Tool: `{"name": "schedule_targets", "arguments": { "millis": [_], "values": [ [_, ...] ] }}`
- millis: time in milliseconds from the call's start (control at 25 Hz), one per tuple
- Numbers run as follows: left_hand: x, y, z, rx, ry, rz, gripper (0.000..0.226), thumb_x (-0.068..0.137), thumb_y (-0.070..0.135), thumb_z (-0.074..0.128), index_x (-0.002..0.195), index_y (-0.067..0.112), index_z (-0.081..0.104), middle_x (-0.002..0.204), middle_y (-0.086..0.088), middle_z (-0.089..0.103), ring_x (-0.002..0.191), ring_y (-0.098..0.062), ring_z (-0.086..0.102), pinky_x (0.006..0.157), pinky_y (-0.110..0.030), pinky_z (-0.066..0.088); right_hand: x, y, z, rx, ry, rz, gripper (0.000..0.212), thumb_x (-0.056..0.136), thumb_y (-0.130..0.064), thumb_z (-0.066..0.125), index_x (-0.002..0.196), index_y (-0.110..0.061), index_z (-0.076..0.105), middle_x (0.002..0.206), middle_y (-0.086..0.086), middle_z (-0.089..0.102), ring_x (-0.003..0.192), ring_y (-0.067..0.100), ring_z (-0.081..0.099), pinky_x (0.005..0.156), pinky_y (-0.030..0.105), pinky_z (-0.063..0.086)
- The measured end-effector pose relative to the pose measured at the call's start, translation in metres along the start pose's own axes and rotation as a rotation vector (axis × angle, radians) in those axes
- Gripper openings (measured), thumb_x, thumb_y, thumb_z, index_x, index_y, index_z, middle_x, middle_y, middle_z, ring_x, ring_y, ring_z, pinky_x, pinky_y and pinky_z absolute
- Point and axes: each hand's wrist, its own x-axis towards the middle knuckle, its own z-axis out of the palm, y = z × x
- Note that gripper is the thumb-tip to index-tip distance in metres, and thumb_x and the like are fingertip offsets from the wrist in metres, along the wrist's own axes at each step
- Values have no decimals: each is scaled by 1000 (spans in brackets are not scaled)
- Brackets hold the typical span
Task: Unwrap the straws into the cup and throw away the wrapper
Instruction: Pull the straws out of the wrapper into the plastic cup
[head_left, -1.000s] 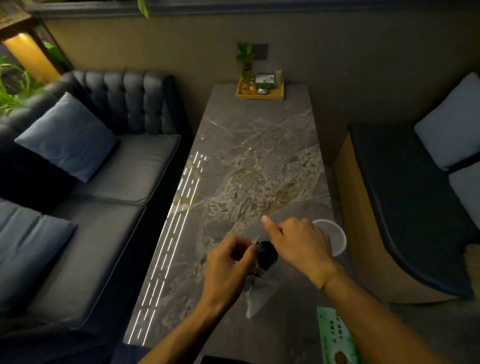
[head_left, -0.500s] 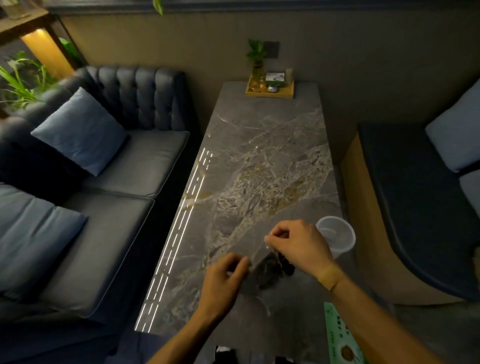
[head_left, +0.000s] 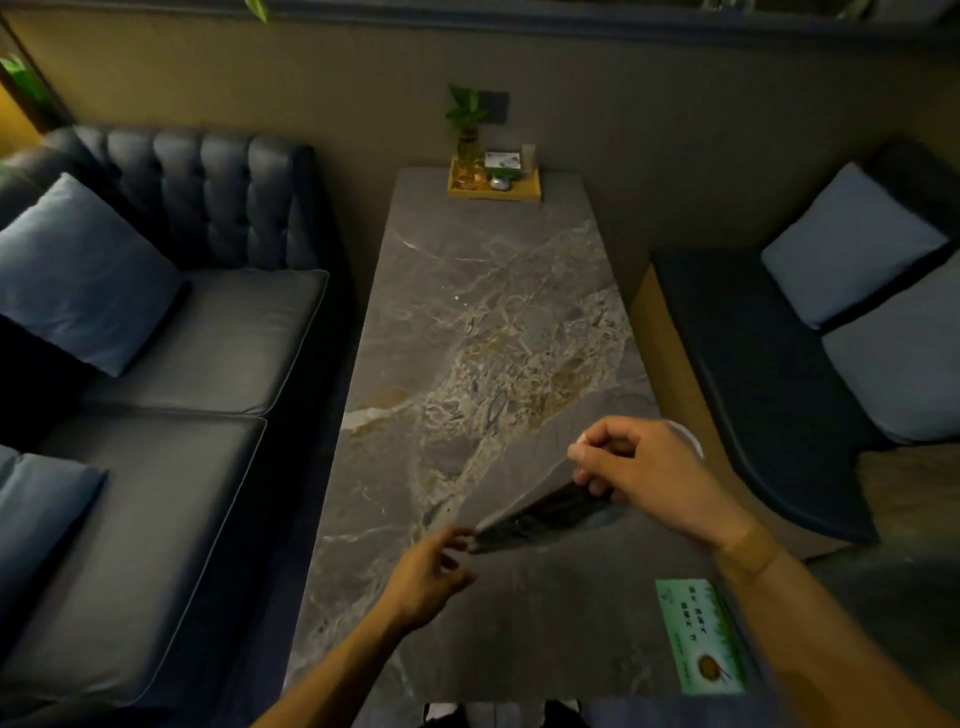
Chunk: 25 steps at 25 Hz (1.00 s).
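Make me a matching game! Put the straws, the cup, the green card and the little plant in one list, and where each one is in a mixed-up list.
Things:
1. straws
2. cup
3. green card
4. plant

Places:
A. far end of the table, in a wooden tray
B. near right corner of the table
C. held between both hands
D. mostly hidden behind the right hand

Pairs: 1-C, 2-D, 3-B, 4-A

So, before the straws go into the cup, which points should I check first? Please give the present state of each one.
1. Right hand grips the upper end of the straw bundle: ok.
2. Left hand pinches the lower end of the clear wrapper: ok.
3. Wrapper already open: cannot tell.
4. Cup free to receive straws: not ok, the right hand covers most of it.
5. Cup upright: cannot tell.
6. Bin for the wrapper in view: not ok, none visible.
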Motion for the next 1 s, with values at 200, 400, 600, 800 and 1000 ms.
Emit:
{"name": "schedule_targets", "arguments": {
  "millis": [200, 400, 600, 800, 1000],
  "values": [
    [14, 6, -14, -68, 144, 75, 30, 83, 14, 74, 111, 21, 67, 90, 8, 70, 71, 5, 66, 65, -13, 50, -1, -13, -17, 111, 44, 48, 14, 89, -18, 66, 87, -5, 69, 73, 6, 76, 60, 10, 66, 51, 16, 52],
    [21, 8, -30, -104, 225, 131, 23, 80, 16, 79, 98, 30, 75, 79, 10, 75, 70, 1, 69, 67, -22, 55, -1, 1, -36, 110, 252, 109, 18, 89, -12, 66, 92, 6, 67, 73, 10, 69, 64, 15, 60, 54, 20, 48],
    [24, 15, -49, -103, 318, 190, 41, 78, 14, 79, 76, 54, 72, 74, 16, 73, 69, 8, 66, 61, -5, 47, 8, 30, -57, 61, 343, 141, 12, 86, -12, 69, 88, -1, 71, 76, 11, 70, 67, 15, 61, 58, 18, 48],
    [27, 42, -61, -67, 388, 242, 43, 80, 16, 77, 74, 58, 71, 71, 16, 72, 69, 3, 65, 64, -9, 47, 19, 57, -84, 105, 330, 206, 11, 85, -15, 70, 90, -5, 72, 80, 9, 70, 69, 14, 61, 60, 19, 50],
    [37, 82, -70, -113, 483, 285, 35, 83, 13, 75, 79, 48, 72, 80, 4, 73, 71, -9, 68, 72, -30, 55, 29, 76, -107, 154, 310, 237, 20, 88, -13, 66, 101, 1, 72, 90, 16, 72, 82, 23, 61, 75, 36, 52]
  ]
}}
